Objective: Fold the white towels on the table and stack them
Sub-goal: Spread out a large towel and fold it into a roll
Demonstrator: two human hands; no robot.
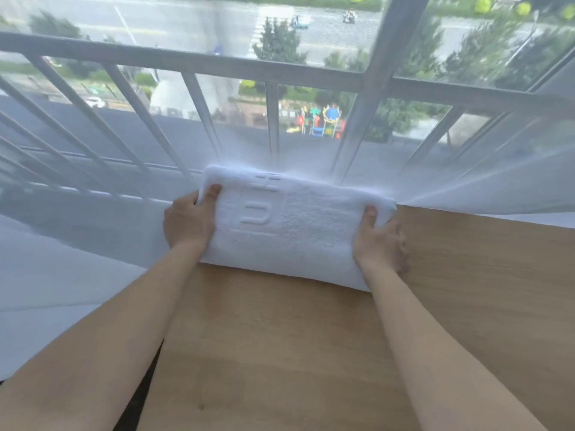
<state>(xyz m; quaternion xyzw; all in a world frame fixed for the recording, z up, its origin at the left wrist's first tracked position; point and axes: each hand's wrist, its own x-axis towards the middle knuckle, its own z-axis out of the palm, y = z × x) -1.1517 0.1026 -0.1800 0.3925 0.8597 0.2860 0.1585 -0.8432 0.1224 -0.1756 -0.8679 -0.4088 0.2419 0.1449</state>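
At 9 o'clock of the folded towel (292,225), the left hand (186,222) grips the short edge, thumb on top. The towel sits at the table's (280,353) far edge, 12 o'clock from the person, against the sheer curtain (77,244). At 3 o'clock, the right hand (378,241) grips the opposite edge likewise. Recommended: keep both grips level, lower squarely, align edges, then release together. No other towel or stack is visible.

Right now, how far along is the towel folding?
One white towel already looks folded. Left hand and right hand grip its ends at the wooden table far edge. No other towels or stack show, so I can't tell what's left.
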